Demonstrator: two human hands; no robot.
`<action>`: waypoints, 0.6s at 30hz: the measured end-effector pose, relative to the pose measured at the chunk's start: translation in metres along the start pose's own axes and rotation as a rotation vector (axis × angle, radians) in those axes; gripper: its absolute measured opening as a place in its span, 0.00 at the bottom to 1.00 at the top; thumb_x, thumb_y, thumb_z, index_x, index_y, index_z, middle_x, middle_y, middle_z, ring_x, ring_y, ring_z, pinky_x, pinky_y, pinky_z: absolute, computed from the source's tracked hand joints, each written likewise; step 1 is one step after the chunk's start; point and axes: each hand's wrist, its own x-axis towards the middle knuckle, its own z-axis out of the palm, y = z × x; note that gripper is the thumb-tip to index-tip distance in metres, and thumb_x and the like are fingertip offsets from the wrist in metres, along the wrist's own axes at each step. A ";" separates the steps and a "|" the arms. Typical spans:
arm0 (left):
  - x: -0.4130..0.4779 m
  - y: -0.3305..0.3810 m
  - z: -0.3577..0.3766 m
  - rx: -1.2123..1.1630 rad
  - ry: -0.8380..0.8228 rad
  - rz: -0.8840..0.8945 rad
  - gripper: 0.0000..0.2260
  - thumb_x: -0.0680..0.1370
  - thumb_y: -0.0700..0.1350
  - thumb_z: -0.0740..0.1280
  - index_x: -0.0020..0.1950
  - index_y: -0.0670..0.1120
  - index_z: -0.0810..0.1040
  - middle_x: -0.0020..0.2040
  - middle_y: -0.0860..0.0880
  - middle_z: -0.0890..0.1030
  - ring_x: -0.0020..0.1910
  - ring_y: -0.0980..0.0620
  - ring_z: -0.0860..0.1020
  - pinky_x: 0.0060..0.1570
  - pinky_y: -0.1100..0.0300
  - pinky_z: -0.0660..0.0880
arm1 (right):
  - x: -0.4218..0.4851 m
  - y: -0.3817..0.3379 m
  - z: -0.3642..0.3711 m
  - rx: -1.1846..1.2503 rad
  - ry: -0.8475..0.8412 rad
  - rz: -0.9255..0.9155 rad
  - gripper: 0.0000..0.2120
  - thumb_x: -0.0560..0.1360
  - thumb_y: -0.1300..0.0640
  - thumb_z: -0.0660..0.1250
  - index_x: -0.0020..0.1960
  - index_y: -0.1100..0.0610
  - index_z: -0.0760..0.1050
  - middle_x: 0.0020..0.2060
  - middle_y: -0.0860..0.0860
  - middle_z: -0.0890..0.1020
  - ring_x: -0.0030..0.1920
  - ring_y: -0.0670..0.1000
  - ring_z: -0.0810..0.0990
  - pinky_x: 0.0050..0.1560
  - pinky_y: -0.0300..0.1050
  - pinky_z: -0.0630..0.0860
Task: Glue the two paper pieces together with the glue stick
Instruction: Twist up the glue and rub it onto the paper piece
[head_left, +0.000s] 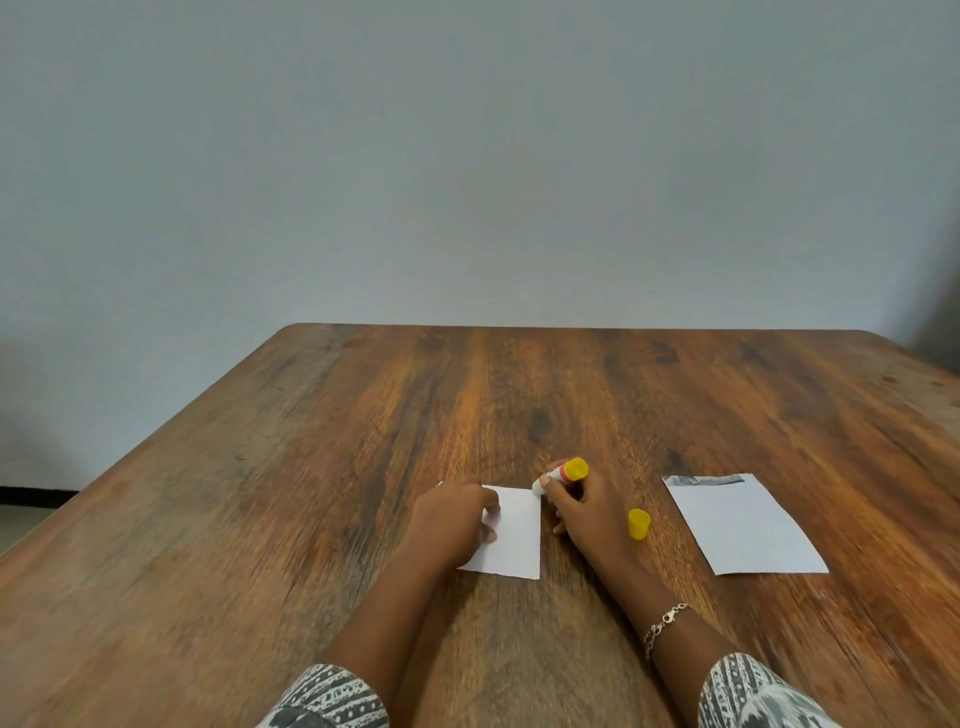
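L hand (454, 512) fingers flat on small paper (511, 540), R hand (584, 506) fingers gripping glue stick (563, 474) at paper edge

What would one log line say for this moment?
left hand: pins small paper | right hand: glue stick at paper edge | cap: off

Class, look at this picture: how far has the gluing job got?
Done: the yellow cap is off and stands on the table. In hand: the left hand pins the small paper while the right hand puts the glue stick to its far corner. Left: joining it to the larger paper, lying apart.
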 end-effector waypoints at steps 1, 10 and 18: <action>0.000 0.000 0.000 -0.002 0.003 0.000 0.15 0.74 0.46 0.67 0.61 0.50 0.75 0.60 0.49 0.76 0.56 0.49 0.74 0.43 0.62 0.65 | 0.000 0.000 0.000 -0.006 -0.004 0.000 0.05 0.73 0.58 0.66 0.44 0.60 0.78 0.39 0.55 0.82 0.39 0.55 0.80 0.42 0.55 0.81; -0.002 0.001 -0.001 0.007 0.004 0.006 0.15 0.75 0.47 0.66 0.61 0.49 0.74 0.60 0.48 0.75 0.56 0.49 0.73 0.43 0.61 0.66 | -0.001 -0.001 0.000 -0.036 -0.014 0.001 0.05 0.73 0.58 0.66 0.42 0.60 0.78 0.38 0.55 0.83 0.37 0.54 0.80 0.40 0.55 0.81; -0.002 0.001 -0.001 0.004 0.010 0.008 0.14 0.75 0.46 0.66 0.60 0.50 0.74 0.61 0.48 0.75 0.56 0.49 0.73 0.42 0.61 0.65 | -0.011 -0.001 -0.005 -0.020 -0.054 -0.013 0.04 0.73 0.59 0.66 0.43 0.59 0.78 0.37 0.54 0.82 0.38 0.54 0.79 0.40 0.53 0.79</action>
